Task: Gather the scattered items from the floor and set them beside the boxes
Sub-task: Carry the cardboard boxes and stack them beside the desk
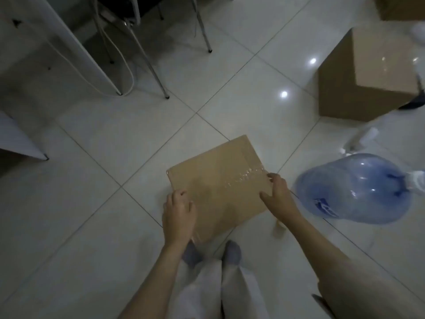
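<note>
A flat brown cardboard box (216, 178) with clear tape on top sits in front of my feet, over the white tiled floor. My left hand (178, 212) grips its near left edge, fingers curled over the side. On the box's right edge, my right hand (277, 194) holds on with the thumb laid across the top. A large blue water bottle (354, 189) lies on its side to the right. A tall cardboard box (368, 74) stands at the far right, and another box (400, 8) shows at the top right corner.
Metal chair legs (156, 72) and a white cable (124, 58) stand at the far left beside a white panel (76, 49). A white furniture corner (25, 146) juts in at the left. A pale blurred object (361, 139) lies near the tall box.
</note>
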Tool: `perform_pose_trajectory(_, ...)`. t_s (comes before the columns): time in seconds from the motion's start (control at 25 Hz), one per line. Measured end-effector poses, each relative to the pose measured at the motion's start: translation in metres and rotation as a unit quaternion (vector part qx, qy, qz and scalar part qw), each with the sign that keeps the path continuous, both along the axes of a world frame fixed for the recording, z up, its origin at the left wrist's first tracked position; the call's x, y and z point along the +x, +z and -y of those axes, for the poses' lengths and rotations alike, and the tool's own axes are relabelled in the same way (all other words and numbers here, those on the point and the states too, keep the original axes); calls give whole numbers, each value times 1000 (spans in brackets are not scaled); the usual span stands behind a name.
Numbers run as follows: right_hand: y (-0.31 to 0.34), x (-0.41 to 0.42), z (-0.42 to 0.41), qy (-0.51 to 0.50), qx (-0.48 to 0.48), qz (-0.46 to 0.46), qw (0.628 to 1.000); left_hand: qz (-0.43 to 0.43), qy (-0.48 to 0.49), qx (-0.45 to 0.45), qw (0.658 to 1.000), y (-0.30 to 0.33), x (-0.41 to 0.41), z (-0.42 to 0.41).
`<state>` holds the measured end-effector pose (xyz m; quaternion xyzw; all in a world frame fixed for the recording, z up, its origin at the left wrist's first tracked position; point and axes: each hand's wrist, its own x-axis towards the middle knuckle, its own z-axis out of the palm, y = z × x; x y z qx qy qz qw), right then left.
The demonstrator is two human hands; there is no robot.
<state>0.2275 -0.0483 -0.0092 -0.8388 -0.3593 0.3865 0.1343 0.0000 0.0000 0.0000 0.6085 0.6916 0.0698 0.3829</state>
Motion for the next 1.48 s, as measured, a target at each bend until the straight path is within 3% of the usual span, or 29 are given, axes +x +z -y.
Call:
perform_pose_trajectory(0.2, -116, 19, -33, -24, -25, 57, 998, -72, 96, -10, 993, -121, 19, -17)
perform_pose_trajectory(0.36, -192, 37, -58, -60, -23, 97, 993, -72, 170, -87, 979, -198, 21, -30)
perform_pose_trajectory(0.52, -230, 50, -72, -125, -42, 90, 987, -3, 228, -137, 964, -233, 23, -42)
perform_pose_trajectory(0.72, -221, 63, -63, -163, -65, 35, 984, 6, 226, -133, 965, -222, 20, -50)
perform_pose_trajectory(0.96, -142, 65, -53, -213, 71, -19, 974, -36, 178, -21, 983, -131, 19, -85)
perform_pose_trajectory(1.16, 17, 69, -90, -170, 176, -65, 968, -7, 131, 59, 990, 15, 14, -127)
perform_pose_trajectory(1.48, 254, 109, -130, -202, 313, -15, 928, 86, 4, 231, 969, 243, 52, -190)
